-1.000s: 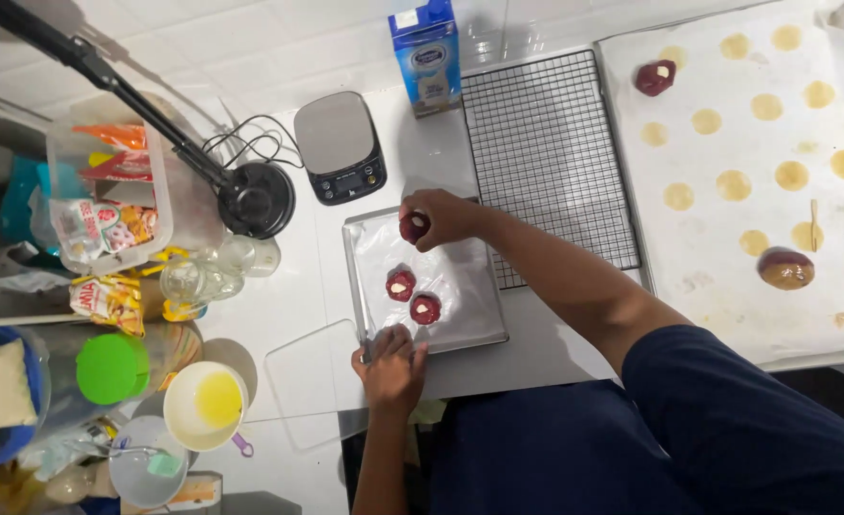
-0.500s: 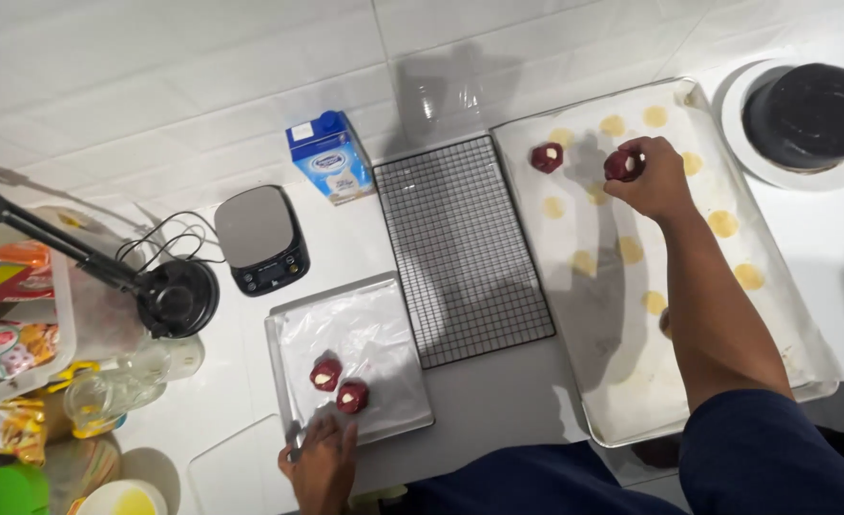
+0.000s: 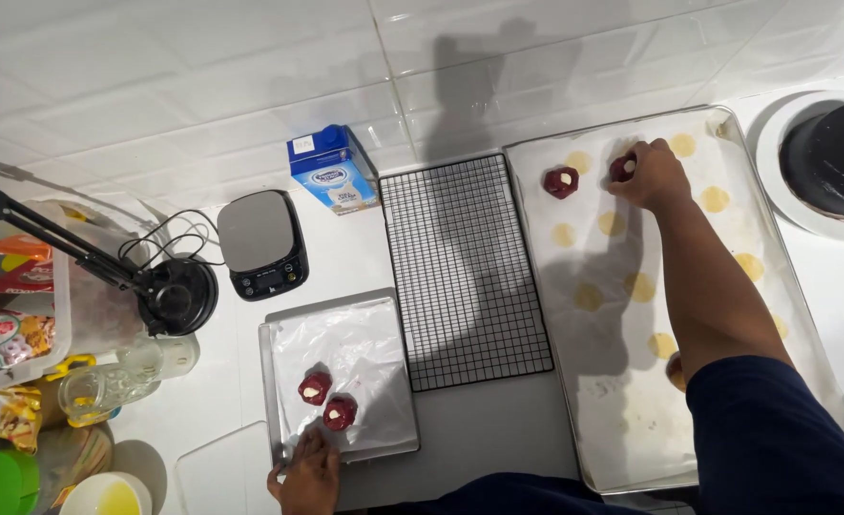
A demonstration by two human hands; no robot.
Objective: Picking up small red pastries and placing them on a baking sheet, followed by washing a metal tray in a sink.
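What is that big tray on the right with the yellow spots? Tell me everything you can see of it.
The large baking tray is a shallow rectangular pan of silvery metal with a raised rim, lined with a pale sheet of paper. It lies flat on the white counter, slightly askew, just right of the black wire rack. Round yellow stains dot the lining in rows. One dark red dough ball with a white centre sits near the far edge; the right hand holds a second one beside it. The forearm crosses over the tray.
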